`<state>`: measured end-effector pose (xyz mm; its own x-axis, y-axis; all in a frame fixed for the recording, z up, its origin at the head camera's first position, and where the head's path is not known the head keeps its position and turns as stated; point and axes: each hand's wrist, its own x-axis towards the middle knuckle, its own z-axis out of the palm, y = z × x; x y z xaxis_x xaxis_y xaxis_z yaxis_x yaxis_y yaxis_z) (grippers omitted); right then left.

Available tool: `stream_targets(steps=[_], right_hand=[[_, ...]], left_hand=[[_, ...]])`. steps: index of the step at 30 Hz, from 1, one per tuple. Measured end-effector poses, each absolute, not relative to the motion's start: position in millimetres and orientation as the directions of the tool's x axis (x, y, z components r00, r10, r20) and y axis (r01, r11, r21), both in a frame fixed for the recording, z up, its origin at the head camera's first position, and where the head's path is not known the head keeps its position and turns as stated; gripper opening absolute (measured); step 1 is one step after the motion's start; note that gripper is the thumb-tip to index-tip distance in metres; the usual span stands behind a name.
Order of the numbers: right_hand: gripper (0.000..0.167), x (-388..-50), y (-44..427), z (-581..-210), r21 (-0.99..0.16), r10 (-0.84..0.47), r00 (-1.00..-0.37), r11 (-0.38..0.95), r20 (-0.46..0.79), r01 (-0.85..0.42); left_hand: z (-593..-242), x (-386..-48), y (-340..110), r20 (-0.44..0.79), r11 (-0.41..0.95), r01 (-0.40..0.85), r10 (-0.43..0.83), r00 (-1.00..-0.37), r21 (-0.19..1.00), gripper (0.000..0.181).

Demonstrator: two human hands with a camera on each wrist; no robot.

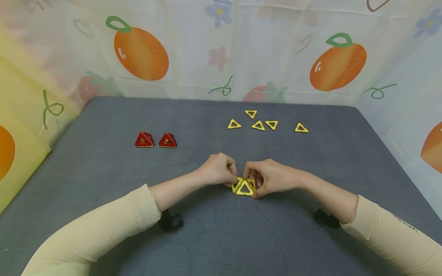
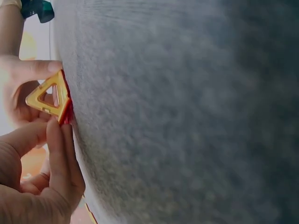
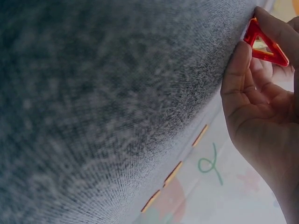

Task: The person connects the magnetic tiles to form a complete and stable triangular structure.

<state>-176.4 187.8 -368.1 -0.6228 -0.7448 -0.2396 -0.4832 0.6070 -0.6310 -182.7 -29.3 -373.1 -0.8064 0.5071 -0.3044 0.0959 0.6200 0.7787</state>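
The person's left hand (image 1: 219,170) pinches the left edge of a small cluster of joined yellow triangles (image 1: 244,193) — thumb and fingertips closed on it — while the right hand (image 1: 274,178) grips its right side between thumb and fingers. The cluster sits mid-table on the grey cloth (image 1: 207,241). Five loose yellow triangles (image 1: 301,131) lie farther off; two red pyramids (image 1: 168,141) stand far left — near each other.
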Motion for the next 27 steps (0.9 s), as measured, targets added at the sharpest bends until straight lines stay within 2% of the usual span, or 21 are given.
stream_targets(steps=[4, 19, 27], right_hand=[[0.039, -176, 187, -368, -0.629, -0.745, -0.622, 0.609, -0.243, -0.484], [0.039, -175, 188, -368, -0.623, -0.738, -0.631, 0.614, -0.237, -0.485], [0.044, -177, 189, -369, -0.653, -0.723, -0.646, 0.615, -0.243, -0.442]], left_hand=[[-375, -184, -34, -0.303, 0.581, 0.089, 0.542, -0.784, 0.809, 0.005], [-380, -184, -49, -0.225, 0.476, 0.171, 0.664, -0.713, 0.863, 0.020], [-382, -184, -49, -0.162, 0.479, 0.304, 0.712, -0.683, 0.824, 0.019]])
